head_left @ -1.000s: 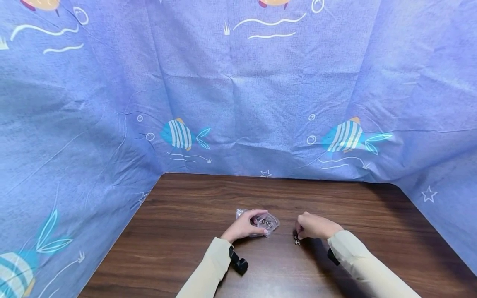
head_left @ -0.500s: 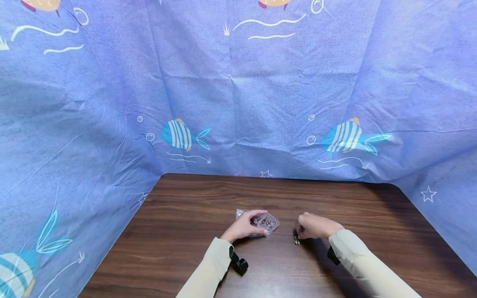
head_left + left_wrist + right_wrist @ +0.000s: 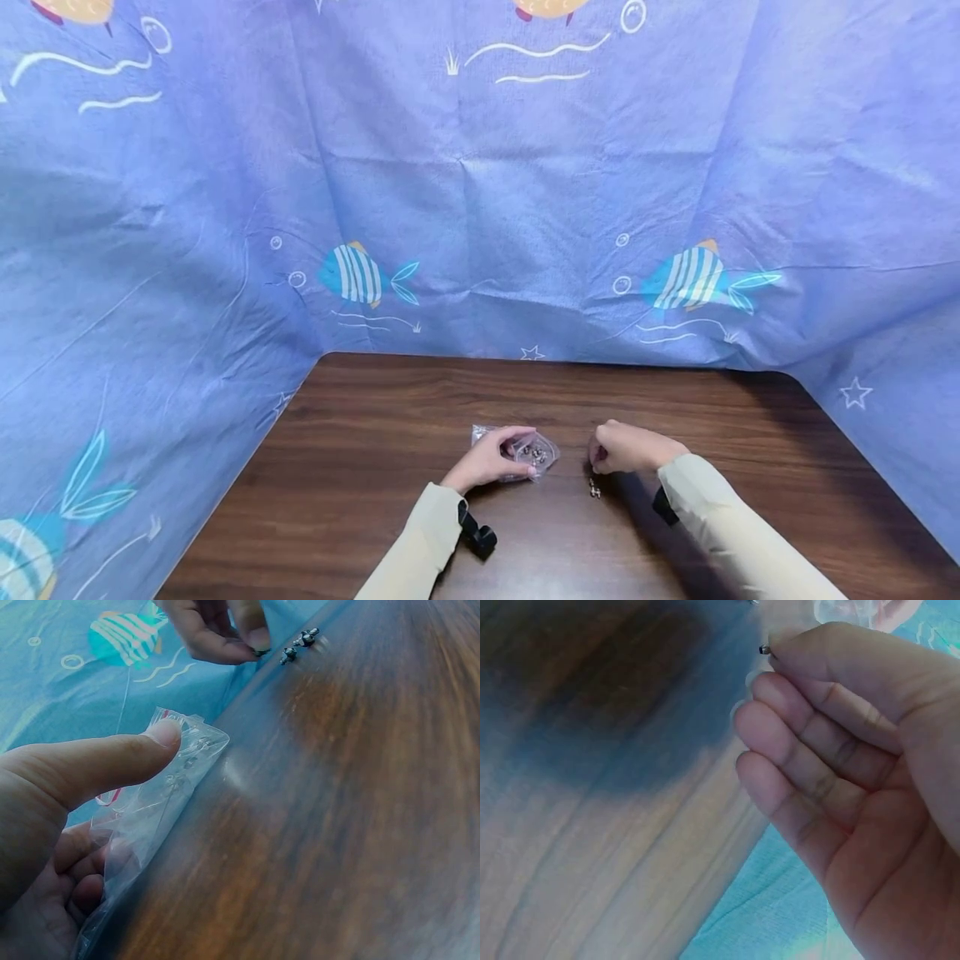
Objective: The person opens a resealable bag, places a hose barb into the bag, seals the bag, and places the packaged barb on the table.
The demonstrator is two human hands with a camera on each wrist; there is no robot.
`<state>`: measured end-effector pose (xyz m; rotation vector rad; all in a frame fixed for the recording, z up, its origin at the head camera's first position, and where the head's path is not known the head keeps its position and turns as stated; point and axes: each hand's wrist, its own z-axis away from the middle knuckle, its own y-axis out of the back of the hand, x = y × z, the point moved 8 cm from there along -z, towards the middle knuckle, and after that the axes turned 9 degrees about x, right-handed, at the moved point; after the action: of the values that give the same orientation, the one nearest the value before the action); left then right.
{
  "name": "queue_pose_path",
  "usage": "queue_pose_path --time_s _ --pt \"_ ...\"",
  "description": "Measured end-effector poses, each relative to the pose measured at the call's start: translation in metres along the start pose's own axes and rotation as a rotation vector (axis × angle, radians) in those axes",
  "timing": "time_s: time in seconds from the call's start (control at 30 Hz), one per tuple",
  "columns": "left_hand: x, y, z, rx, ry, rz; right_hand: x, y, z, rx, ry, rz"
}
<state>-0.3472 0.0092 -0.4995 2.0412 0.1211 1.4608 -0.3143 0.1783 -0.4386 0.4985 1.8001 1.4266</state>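
Observation:
My left hand [image 3: 483,460] holds a clear plastic bag [image 3: 139,832] with its mouth spread, thumb on one side and fingers on the other. Several small shiny metal pieces [image 3: 537,455] lie inside it; their exact kind is too small to tell. To the right, just above the table, my right hand [image 3: 633,448] pinches one small metal piece [image 3: 764,650] between thumb and index finger, the other fingers loosely bent. A little group of similar metal pieces [image 3: 595,487] lies on the wood just below the right fingertips, also in the left wrist view.
The dark wooden table [image 3: 390,400] extends around both hands. A blue fish-patterned cloth [image 3: 480,217] hangs behind and beside it. Each wrist carries a black camera strap, the left camera [image 3: 480,540] showing plainly.
My right hand has lifted slightly away from the metal pieces on the table, uncovering more of them. The left hand keeps its hold on the bag. The head view has shifted a little.

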Motion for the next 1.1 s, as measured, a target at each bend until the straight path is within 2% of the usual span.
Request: queue_pose_path --time_s 0.17,0.4,0.67,0.93,1.1 --pt "0.0 0.0 -0.001 -0.006 -0.002 0.005 -0.002 0.007 -0.004 0.022 0.039 0.007" --pt "-0.002 -0.001 0.003 -0.002 0.005 0.002 -0.005 0.005 -0.009 0.02 0.036 -0.013" --pt "0.0 0.001 0.0 0.012 -0.004 0.004 -0.012 0.013 -0.017 0.027 0.038 -0.006" --pt "-0.003 0.0 0.003 0.005 0.0 -0.004 -0.013 0.008 -0.019 0.019 0.022 -0.028" --pt "-0.001 0.001 0.001 0.006 -0.012 -0.01 -0.015 0.014 -0.024 0.049 0.038 -0.017"
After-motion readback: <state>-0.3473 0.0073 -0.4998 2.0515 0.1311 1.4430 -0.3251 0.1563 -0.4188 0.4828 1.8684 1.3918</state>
